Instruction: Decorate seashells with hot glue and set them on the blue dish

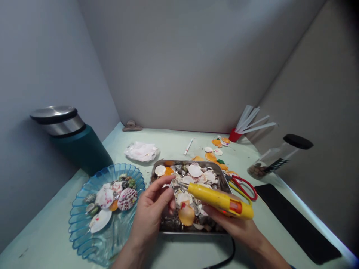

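Observation:
My right hand is wrapped round a yellow hot glue gun, held tilted over a metal tray of seashells. A small red light glows on the gun, and its metal nozzle points left. My left hand is closed, thumb and index finger drawn together right at the nozzle tip. Whatever sits between those fingertips is too small to make out. Below the gun, an orange scallop shell lies among white and grey shells in the tray.
On the left, a blue scalloped plate bears several shells, with a teal bottle behind. Scissors, a black phone-like slab, a jar and a red cup of glue sticks stand right. A black cord runs in front.

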Tool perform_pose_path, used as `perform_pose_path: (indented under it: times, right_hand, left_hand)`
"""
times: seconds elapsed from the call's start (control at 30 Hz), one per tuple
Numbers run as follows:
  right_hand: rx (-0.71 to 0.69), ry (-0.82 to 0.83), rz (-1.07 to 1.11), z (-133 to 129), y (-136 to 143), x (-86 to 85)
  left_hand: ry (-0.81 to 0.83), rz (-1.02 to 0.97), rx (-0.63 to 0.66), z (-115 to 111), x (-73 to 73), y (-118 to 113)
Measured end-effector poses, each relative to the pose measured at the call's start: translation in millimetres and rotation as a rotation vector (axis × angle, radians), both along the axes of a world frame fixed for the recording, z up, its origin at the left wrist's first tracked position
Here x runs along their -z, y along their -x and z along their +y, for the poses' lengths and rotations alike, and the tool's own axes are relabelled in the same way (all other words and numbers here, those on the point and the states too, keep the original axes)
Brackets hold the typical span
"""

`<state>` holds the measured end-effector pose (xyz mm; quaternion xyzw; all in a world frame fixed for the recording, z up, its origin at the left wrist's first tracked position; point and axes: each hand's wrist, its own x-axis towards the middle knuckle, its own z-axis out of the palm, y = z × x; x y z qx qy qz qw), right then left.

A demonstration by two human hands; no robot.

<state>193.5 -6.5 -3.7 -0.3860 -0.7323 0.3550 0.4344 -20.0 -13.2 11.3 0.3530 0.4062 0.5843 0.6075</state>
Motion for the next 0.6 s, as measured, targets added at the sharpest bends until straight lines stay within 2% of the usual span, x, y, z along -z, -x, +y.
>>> perform_pose_path:
  times: [0.23,0.6]
  right_hand:
    - [-0.01,-0.051,-0.061,0.9,-0.6,0.1]
    - [-0.063,-0.09,-0.116,2.0,3.2,-4.1]
  left_hand:
    - [0.033,-0.133,-0.03,2.4,-5.5,-1.9]
    - [0.045,-0.112,-0.016,1.2,-2.9,-2.5]
